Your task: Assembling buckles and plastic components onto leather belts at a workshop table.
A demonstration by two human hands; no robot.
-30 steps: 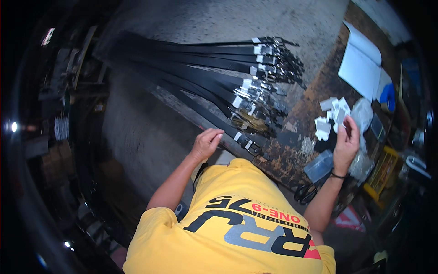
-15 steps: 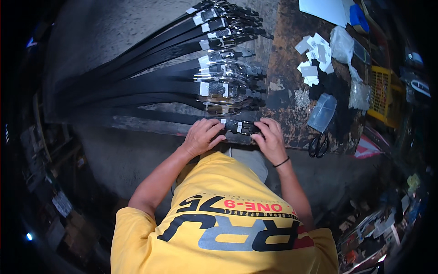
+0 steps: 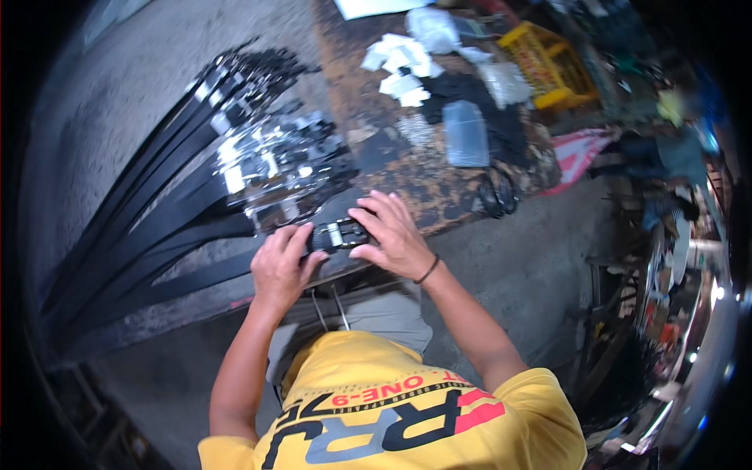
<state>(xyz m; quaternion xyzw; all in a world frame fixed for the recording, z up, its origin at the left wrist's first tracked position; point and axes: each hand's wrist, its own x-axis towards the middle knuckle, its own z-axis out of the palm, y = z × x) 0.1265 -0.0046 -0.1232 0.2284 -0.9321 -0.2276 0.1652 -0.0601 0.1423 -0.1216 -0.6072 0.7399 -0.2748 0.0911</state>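
A black belt (image 3: 342, 234) with a dark metal buckle and a pale band lies along the near edge of the table. My left hand (image 3: 282, 265) holds the strap just left of the buckle, thumb and fingers on either side of it. On the buckle's other end, my right hand (image 3: 394, 236) grips with thumb and fingertips; a dark band is around that wrist. Beyond the hands, several black belts (image 3: 176, 149) fan out, their buckle ends wrapped in clear plastic with white tags. The far end of the held belt merges with the others.
On the worn table (image 3: 352, 102) lie white cards (image 3: 403, 59), a clear plastic box (image 3: 465, 133), plastic bags (image 3: 433, 31) and black-handled scissors (image 3: 498, 193). A yellow crate (image 3: 548, 66) stands past the table's right part. Below the table edge is grey floor (image 3: 501, 258).
The view has swung to the right, so the table appears tilted and shifted left. Both hands stay on the same belt at its buckle.
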